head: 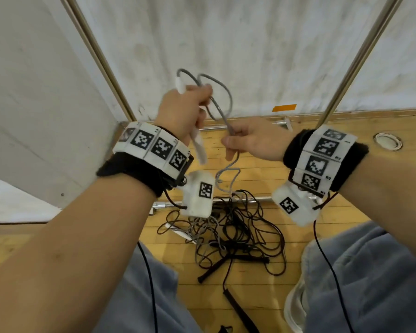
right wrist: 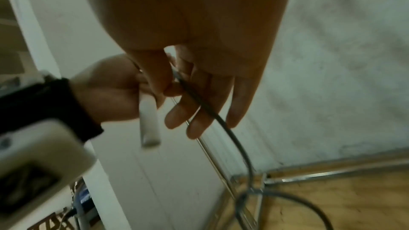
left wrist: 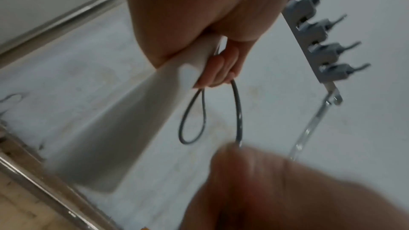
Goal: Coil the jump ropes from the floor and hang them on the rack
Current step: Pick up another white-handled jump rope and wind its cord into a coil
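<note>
My left hand [head: 187, 104] grips the white handle [head: 198, 143] of a grey jump rope [head: 222, 92] together with a couple of coiled loops that stand above the fist. The same handle [left wrist: 124, 116] and a grey loop [left wrist: 192, 116] show in the left wrist view. My right hand [head: 247, 140] pinches the grey cord just right of the left hand, thumb against forefinger [right wrist: 175, 83], other fingers loose. The cord [right wrist: 232, 139] trails down to a tangled pile of black and grey ropes [head: 231, 227] on the wooden floor. A rack of grey hooks [left wrist: 321, 41] hangs on the wall.
Two metal poles [head: 356, 61] of a frame rise on either side against the white wall. A metal bar [head: 250, 200] lies across the floor by the pile. Black rope handles [head: 240, 308] lie near my knees. A round floor socket [head: 388, 140] sits at right.
</note>
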